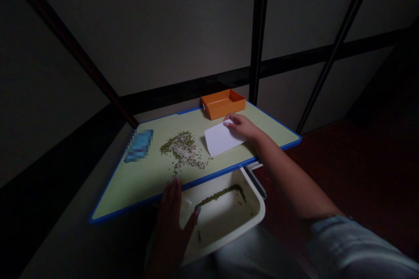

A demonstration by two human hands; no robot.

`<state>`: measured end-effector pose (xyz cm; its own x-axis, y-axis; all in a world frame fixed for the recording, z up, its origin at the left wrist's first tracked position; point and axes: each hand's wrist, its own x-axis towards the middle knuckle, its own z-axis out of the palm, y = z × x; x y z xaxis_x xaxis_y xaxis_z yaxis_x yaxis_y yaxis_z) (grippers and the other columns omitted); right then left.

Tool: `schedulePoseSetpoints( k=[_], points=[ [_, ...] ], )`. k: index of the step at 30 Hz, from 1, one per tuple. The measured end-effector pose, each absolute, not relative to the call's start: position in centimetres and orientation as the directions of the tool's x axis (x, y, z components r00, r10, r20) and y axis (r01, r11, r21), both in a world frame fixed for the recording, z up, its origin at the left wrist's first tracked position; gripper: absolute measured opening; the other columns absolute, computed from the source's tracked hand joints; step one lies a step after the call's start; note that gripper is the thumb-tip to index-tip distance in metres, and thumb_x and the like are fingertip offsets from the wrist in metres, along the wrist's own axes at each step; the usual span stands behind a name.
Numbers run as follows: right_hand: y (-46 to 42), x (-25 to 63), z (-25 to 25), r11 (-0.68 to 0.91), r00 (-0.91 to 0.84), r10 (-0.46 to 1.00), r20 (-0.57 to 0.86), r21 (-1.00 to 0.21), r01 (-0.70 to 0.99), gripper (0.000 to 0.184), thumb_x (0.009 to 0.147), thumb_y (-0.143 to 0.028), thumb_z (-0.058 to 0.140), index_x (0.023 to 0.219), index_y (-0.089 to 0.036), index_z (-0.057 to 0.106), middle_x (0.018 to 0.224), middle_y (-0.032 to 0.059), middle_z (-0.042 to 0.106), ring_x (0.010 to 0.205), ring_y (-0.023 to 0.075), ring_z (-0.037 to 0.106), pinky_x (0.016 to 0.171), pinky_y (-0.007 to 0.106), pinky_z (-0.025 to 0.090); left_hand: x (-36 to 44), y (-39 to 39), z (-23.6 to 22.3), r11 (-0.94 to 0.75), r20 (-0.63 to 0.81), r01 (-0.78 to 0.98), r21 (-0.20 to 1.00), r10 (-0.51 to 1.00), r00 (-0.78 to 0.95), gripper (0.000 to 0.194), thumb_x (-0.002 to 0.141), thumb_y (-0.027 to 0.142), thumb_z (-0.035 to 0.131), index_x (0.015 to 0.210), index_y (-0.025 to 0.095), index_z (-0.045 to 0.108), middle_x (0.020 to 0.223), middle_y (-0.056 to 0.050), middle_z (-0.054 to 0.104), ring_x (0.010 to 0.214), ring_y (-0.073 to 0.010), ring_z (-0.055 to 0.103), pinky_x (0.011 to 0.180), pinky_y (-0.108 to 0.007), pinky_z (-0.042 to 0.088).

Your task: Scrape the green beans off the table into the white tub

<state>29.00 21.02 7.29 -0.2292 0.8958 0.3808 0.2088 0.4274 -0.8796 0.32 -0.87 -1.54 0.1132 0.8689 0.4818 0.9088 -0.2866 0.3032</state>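
My right hand (241,125) grips a white card or flat scraper (223,138), thumb on top, and tilts it against the pale yellow-green board (127,192). Left of the card's edge lies a loose spread of small green and whitish grains (183,147). My left hand (172,216) is at the board's front edge, fingers stretched out and thumb apart, holding nothing. Its fingertips are just short of the nearest grains. Below the edge sits a white plastic basin (260,213), with a line of green grains (218,195) along its inside; my left thumb overlaps it.
An orange open tray (228,109) stands at the board's back edge. On the left side lies a blue object (140,144), blurred out. Panelled walls (183,30) rise close behind the board. Dark red floor (353,157) shows at the right.
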Motion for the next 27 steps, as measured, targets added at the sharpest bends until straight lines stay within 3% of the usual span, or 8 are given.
schedulePoseSetpoints(
  k=[20,27],
  points=[
    [20.53,29.08,7.16,0.36,-0.351,0.898,0.266,-0.902,0.237,0.026,0.07,-0.041,0.063,0.08,-0.017,0.056,0.067,-0.0012,0.052,0.061,0.0128,0.044,0.056,0.025,0.032,0.42,-0.82,-1.53,-0.292,0.488,0.914,0.282,0.864,0.125,0.075,0.091,0.038,0.049,0.153,0.029,0.007,0.159,-0.011,0.025,0.147,-0.0293,0.019,0.114,-0.057,0.03],
    [20.54,29.02,7.25,0.371,-0.334,0.897,0.289,-0.904,0.213,0.028,0.067,-0.042,0.066,0.078,-0.018,0.057,0.064,-0.0021,0.051,0.06,0.0126,0.044,0.056,0.025,0.032,0.4,-0.85,-1.4,-0.282,0.462,0.909,0.309,0.879,0.115,0.075,0.091,0.038,0.049,0.152,0.031,0.006,0.16,-0.01,0.024,0.147,-0.0289,0.019,0.114,-0.057,0.029]
  ],
)
